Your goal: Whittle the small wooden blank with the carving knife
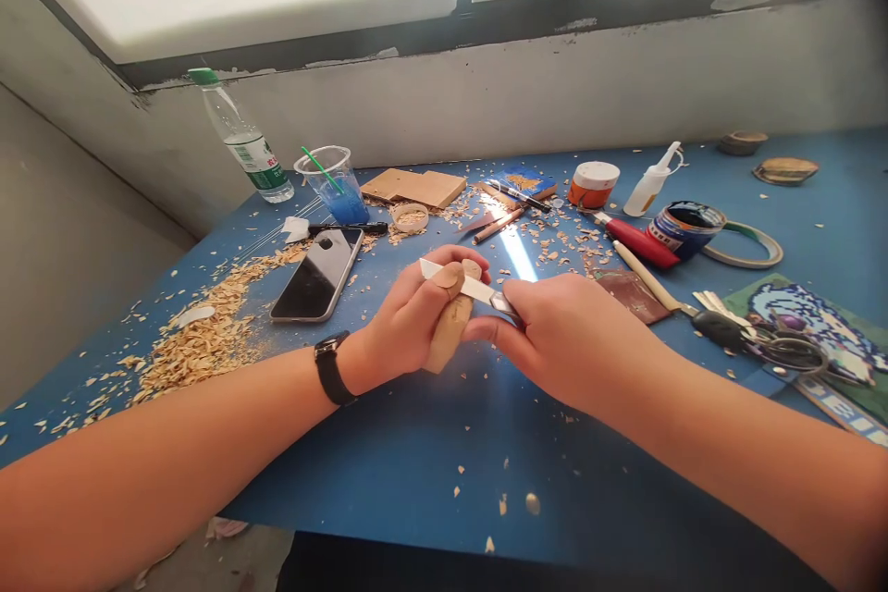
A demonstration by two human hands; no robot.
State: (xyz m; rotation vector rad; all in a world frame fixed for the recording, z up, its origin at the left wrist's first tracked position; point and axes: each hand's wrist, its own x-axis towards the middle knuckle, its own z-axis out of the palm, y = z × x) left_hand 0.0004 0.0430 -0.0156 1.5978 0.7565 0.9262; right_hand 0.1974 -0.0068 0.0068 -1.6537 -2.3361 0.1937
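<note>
A small pale wood block (450, 333) is gripped in my left hand (409, 319), tilted over the middle of the blue table. My right hand (561, 328) is wrapped round a utility knife (478, 293), its blade pointing left and lying across the upper part of the block. The left thumb, which has a tan covering on its tip, is beside the blade. My right thumb reaches to the block's right side. The knife's handle is mostly hidden in my right hand.
Wood shavings (201, 342) and a phone (319, 277) are on the left. Behind stand a water bottle (253, 157), a cup of blue liquid (339, 190) and a glue bottle (650, 188). A red-handled tool (642, 243), keys (721, 328) and scissors (795, 351) lie right.
</note>
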